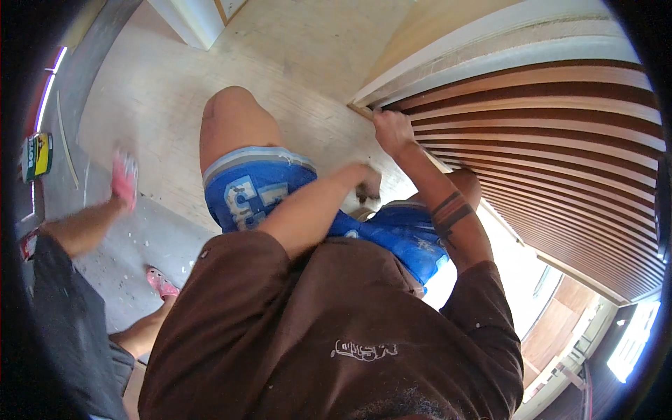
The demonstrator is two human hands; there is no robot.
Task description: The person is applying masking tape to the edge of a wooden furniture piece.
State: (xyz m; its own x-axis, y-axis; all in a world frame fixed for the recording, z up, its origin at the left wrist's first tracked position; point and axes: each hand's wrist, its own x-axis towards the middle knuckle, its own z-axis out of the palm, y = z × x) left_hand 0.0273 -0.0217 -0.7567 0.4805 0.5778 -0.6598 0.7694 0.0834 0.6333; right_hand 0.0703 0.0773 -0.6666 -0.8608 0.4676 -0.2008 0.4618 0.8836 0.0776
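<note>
The left of two cameras on your head looks steeply down your front through a wide fisheye lens. Your brown fabric shirt looms nearest, low in view; the pale beige floor lies farther off, toward the top, and the brown slatted panel bends toward the right rim.

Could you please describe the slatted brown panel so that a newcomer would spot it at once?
From the pale, wood-grained floor, look right to the person's bare right hand. It is at the upper-left corner of the brown, wood-toned slatted panel. Its striped, ribbed surface sets it apart from the plain pale band along its upper edge.
</note>
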